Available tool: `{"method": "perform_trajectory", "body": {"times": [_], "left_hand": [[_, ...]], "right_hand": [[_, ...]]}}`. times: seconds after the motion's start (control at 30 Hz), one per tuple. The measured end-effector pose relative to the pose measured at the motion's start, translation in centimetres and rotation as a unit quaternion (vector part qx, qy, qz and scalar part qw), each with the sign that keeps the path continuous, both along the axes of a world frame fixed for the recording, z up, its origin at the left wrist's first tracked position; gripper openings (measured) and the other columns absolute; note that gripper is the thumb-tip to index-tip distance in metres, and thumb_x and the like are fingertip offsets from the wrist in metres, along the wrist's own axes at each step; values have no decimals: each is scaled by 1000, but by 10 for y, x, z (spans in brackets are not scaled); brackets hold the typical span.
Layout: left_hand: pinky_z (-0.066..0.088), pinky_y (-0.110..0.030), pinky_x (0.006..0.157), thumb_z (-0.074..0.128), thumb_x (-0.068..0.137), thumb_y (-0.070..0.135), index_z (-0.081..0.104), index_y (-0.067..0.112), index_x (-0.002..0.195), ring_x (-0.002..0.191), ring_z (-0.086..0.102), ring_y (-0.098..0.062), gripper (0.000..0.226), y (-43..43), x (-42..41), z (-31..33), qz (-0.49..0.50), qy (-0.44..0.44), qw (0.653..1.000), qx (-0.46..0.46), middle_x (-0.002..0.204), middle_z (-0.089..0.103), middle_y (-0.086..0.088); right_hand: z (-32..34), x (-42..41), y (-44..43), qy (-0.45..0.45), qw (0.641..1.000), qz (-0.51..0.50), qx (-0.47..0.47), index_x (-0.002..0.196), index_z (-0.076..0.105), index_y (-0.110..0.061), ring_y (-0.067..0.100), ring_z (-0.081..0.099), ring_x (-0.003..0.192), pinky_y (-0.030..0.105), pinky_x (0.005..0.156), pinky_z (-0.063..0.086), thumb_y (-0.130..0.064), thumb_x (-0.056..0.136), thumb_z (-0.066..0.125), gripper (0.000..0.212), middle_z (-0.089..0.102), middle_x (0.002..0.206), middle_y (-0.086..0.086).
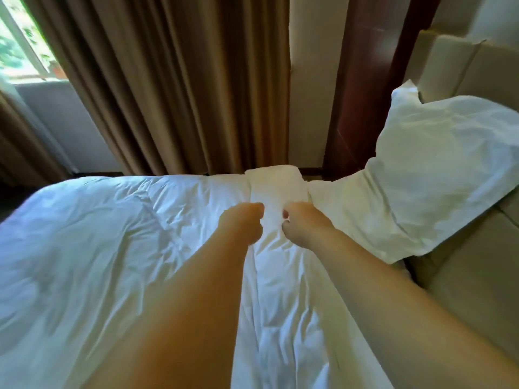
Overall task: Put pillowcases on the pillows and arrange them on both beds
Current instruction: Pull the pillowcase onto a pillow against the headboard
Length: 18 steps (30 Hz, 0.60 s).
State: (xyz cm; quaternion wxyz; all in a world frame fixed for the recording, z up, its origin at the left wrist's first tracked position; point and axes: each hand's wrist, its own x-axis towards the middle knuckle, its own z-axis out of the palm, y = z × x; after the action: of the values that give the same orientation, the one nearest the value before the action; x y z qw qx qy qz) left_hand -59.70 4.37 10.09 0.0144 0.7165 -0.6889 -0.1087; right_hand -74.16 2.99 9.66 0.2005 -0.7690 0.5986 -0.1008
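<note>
A folded white pillowcase [276, 189] lies on the white duvet [112, 248] near the far edge of the bed. Both of my arms reach out over the bed to its near end. My left hand [243, 224] has its fingers curled at the left edge of the cloth, and my right hand [304, 224] curls at the right edge. Both seem to pinch it, though the view is blurred. A white pillow [438, 169] in a crumpled case leans at the right against the beige padded headboard [477, 276].
Brown curtains [168, 88] hang behind the bed, with a window [22, 43] at the far left. A dark wooden post [362, 88] stands beside a pale wall strip. The headboard runs along the right side.
</note>
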Motion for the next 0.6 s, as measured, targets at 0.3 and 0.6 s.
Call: {"method": "perform_trajectory", "body": {"times": [0.3, 0.6], "left_hand": [[44, -37, 91, 44, 86, 10, 52, 22, 122, 115, 54, -28, 39, 194, 149, -33, 55, -13, 998, -13, 127, 56, -4], [42, -36, 94, 44, 87, 12, 54, 22, 120, 117, 53, -27, 36, 368, 308, -48, 151, 2, 988, -6, 130, 54, -4]], "right_hand": [[-16, 144, 169, 11, 999, 40, 26, 104, 54, -10, 31, 55, 92, 39, 78, 49, -11, 88, 41, 20, 56, 108, 10], [-48, 314, 329, -22, 991, 95, 89, 70, 47, -16, 25, 46, 70, 30, 55, 36, -11, 84, 44, 15, 50, 76, 4]]}}
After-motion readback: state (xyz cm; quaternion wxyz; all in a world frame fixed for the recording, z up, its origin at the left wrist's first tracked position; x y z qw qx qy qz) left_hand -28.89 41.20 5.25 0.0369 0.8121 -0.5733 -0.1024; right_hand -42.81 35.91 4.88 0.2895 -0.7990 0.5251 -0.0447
